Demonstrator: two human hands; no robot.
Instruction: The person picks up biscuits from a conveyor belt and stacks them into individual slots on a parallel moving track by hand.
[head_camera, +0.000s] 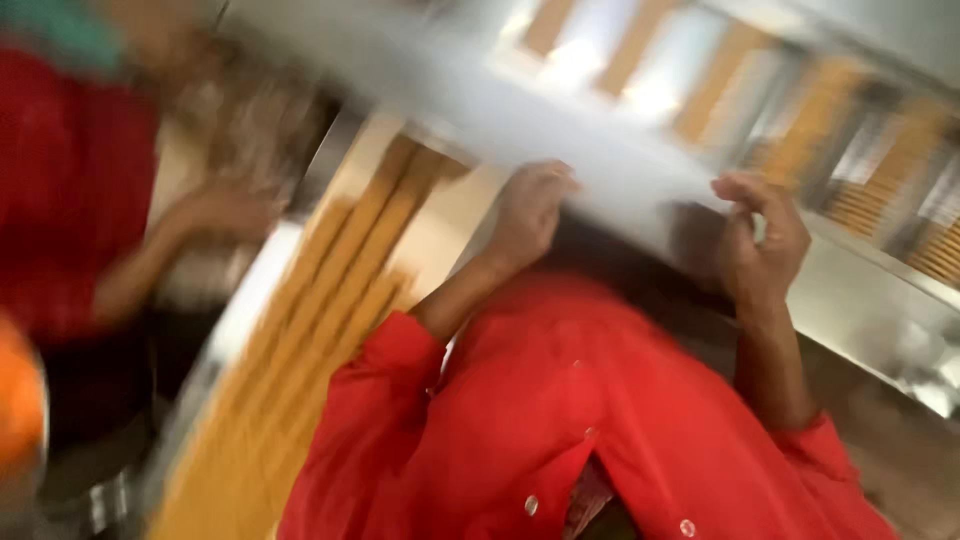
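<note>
A red shirt (560, 420) fills the foreground. The left hand (530, 212) curls on the white tray (500, 110) edge; the right hand (762, 240) pinches it, beside rows of tan biscuits (330, 300)

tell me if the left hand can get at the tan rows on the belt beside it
Probably yes: the left hand rests at the pale edge, and the tan rows lie just beside it with nothing between, though the picture is blurred.

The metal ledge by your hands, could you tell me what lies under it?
Under the metal ledge, only a red shirt shows; anything deeper is covered and blurred.
</note>
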